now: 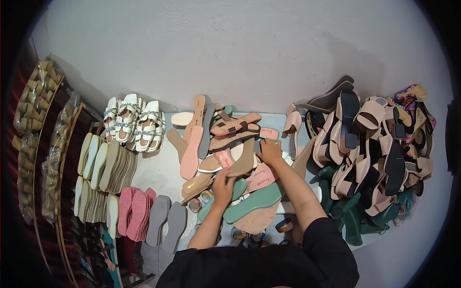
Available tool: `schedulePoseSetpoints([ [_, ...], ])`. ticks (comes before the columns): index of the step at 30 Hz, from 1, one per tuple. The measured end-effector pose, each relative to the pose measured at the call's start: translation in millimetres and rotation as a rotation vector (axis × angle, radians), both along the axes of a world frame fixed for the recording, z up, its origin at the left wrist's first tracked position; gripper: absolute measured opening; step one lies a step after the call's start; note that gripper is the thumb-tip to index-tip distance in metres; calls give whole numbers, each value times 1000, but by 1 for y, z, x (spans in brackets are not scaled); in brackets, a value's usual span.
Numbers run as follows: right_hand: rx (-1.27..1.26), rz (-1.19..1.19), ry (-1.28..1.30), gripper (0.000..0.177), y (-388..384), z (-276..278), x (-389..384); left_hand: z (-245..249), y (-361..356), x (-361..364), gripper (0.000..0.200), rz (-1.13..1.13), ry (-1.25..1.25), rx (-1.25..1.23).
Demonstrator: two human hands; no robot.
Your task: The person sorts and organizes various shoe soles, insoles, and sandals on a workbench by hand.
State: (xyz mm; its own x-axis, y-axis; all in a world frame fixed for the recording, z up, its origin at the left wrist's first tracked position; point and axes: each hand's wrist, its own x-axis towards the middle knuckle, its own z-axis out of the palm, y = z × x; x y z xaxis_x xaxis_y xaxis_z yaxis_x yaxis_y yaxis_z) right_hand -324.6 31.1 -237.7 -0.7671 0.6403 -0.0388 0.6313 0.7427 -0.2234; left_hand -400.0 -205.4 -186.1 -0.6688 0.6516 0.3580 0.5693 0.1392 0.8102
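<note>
My left hand (224, 187) is closed on the lower end of a tan sole (244, 162) in the middle of the pile. Right of it, my right hand (270, 152) rests among the pieces below a pink insole (269, 134); its fingertips are partly hidden, and I cannot make out whether they grip anything. Green soles (254, 202) and a pink printed insole (262, 177) lie between my forearms. Brown strapped sandals (235, 124) sit above my hands. A plain pink insole (192, 153) lies to the left.
White sandals (128, 120) stand at the back left, above stacked beige soles (117, 168), pink soles (137, 213) and grey soles (158, 218). Beige heeled sandals (357, 153) and green shoes (353, 221) are heaped at the right. Racks with wrapped heels (36, 105) stand far left.
</note>
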Motion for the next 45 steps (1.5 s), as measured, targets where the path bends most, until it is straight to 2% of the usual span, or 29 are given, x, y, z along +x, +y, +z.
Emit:
schedulePoseSetpoints([
  [1,40,23,54,62,0,-6,2,4,-4,-7,23,20,63,-7],
  [4,141,-8,57,64,-3,-6,0,-2,-9,-20,21,99,-23,106],
  [5,78,-22,60,69,-1,-2,-2,-9,-13,-23,21,100,-117,136],
  [8,-158,-30,-46,75,9,10,-5,-5,-26,-23,23,-35,-97,86],
  [9,-164,-48,52,74,10,10,-4,1,-32,-24,25,-132,-116,92],
  [12,-258,-66,102,67,14,38,1,7,-31,-49,21,-30,38,69],
  [14,-287,-68,258,45,31,26,16,7,-15,-80,21,126,12,52],
  [16,-523,-127,437,41,48,25,33,-12,-3,-123,28,43,-459,-104],
  [17,-364,-87,519,36,50,28,43,-10,6,-133,30,76,-325,-242],
  [19,-451,-179,575,37,48,60,65,-8,20,-144,34,149,-58,-512],
  [20,-498,-228,599,37,47,70,78,-10,25,-143,33,198,78,-539],
  [22,-251,-288,706,34,45,82,106,-15,36,-139,30,291,356,-593],
  [24,-417,-329,883,29,21,132,138,-17,46,-144,28,291,391,-725],
  [28,-47,-455,972,24,-19,174,194,-17,56,-158,23,202,469,-852],
  [29,-149,-534,1081,24,-32,183,203,-12,54,-162,21,212,427,-795],
  [31,-187,-540,1229,25,-48,180,225,4,46,-168,19,229,346,-683],
  [34,-227,-613,1357,24,-71,174,243,41,23,-174,18,221,240,-283],
  [37,-409,-677,1446,26,-90,157,256,74,-7,-171,22,82,283,-29],
  [38,-471,-701,1475,26,-97,153,260,82,-21,-162,21,77,348,-11],
  [40,-519,-651,1526,26,-110,157,262,100,-48,-135,21,66,485,23],
  [41,-544,-628,1551,26,-116,159,261,91,-57,-128,23,54,489,120],
  [44,-626,-562,1593,26,-133,157,261,59,-102,-105,27,-306,-243,-34],
  [45,-664,-548,1597,26,-143,160,256,56,-114,-92,28,-323,-433,-163],
])
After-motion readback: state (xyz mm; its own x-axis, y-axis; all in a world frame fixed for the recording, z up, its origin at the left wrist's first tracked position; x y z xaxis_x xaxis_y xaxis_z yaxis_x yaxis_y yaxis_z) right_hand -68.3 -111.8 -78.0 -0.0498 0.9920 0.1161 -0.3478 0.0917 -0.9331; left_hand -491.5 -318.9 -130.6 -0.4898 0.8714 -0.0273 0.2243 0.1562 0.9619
